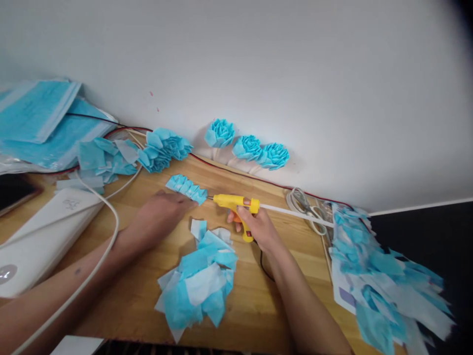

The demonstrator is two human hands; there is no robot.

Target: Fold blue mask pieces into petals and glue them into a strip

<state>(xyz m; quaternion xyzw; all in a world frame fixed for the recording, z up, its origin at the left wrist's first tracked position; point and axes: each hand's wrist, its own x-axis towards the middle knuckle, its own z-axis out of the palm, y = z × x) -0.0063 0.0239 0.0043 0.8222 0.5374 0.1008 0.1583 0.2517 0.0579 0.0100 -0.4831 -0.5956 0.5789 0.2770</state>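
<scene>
My right hand [258, 227] is wrapped round a yellow glue gun [231, 200], with a finger at its orange trigger. A long white glue stick [295, 214] sticks out of its back end. The metal nozzle points left and meets the right end of a pleated light-blue strip [186, 188], or nearly so. Along the strip's lower edge lies my left hand [162, 212], its fingertips holding the strip near the nozzle; the thumb is hidden. Just below both hands lies a loose heap of blue and white fabric pieces [203, 276] on the wooden table [269, 301].
Blue fabric flowers [248, 148] on pale stems lean at the wall, with more flowers [162, 150] further left. Packaged blue sheets [37, 113], a white power bank [48, 236] and a phone [15, 192] occupy the left. A white cable [116, 222] crosses my left forearm. Scraps [380, 276] overhang the right edge.
</scene>
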